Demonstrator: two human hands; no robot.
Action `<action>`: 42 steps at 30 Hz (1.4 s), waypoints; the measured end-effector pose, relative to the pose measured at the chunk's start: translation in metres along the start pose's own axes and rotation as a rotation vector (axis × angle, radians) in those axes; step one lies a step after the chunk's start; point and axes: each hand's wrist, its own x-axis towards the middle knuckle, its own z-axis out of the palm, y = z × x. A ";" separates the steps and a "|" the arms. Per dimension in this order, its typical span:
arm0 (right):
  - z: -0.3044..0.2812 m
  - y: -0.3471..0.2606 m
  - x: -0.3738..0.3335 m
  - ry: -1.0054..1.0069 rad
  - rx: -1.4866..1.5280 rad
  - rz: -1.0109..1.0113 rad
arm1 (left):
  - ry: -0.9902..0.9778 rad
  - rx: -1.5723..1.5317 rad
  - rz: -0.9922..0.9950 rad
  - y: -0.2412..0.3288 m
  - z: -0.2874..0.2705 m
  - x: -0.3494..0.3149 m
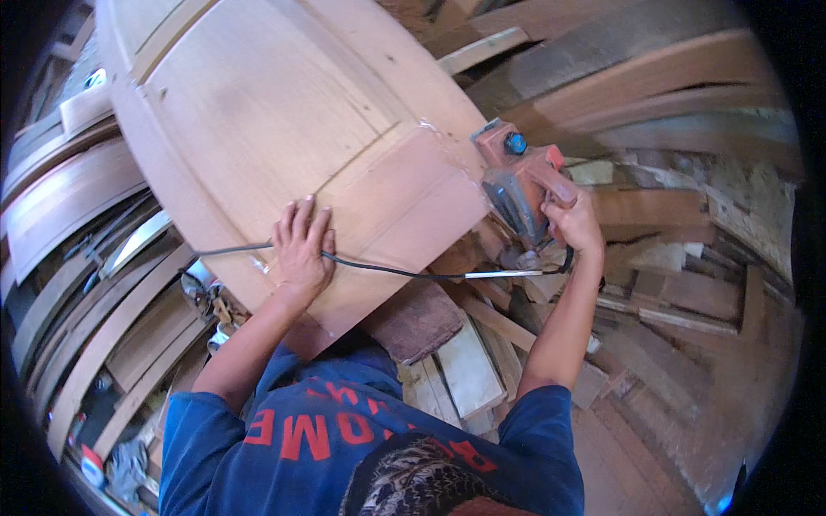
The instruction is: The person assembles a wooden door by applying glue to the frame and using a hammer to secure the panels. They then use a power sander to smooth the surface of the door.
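A pale wooden panelled door (284, 95) lies in front of me, with its near end close to my body. My left hand (303, 254) rests flat on this end, fingers stretched out. A black power cord (370, 266) crosses the door and passes under that hand. My right hand (571, 222) is wrapped round the rear handle of an orange-red electric hand planer (516, 185) with a blue knob. The planer is tilted at the door's right edge; its sole is hidden, so I cannot tell whether it touches the wood. The cord reaches the planer's back end, with a whitish section near it.
Long boards (82, 202) are stacked along the left. More planks (637, 82) lie at the far right, with offcuts (688, 292) below them. A dark wooden block (415, 322) sits under the door's near end. Small containers (206, 284) stand beside its left edge.
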 end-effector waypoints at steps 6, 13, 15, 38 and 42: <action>0.058 -0.098 0.105 -0.076 -0.015 -0.246 | 0.078 -0.061 0.028 -0.004 -0.003 0.001; 0.136 -0.163 0.066 0.041 0.143 -0.221 | 0.117 -0.131 0.025 -0.010 0.004 -0.006; 0.142 -0.160 0.025 0.082 0.148 -0.187 | 0.113 -0.180 0.016 -0.012 0.003 -0.007; 0.351 -0.038 -0.361 -0.080 0.054 -0.024 | -0.271 -1.470 -1.313 -0.299 -0.048 -0.396; 0.358 -0.032 -0.375 -0.172 -0.030 -0.087 | -0.131 -1.602 -1.389 -0.324 -0.049 -0.399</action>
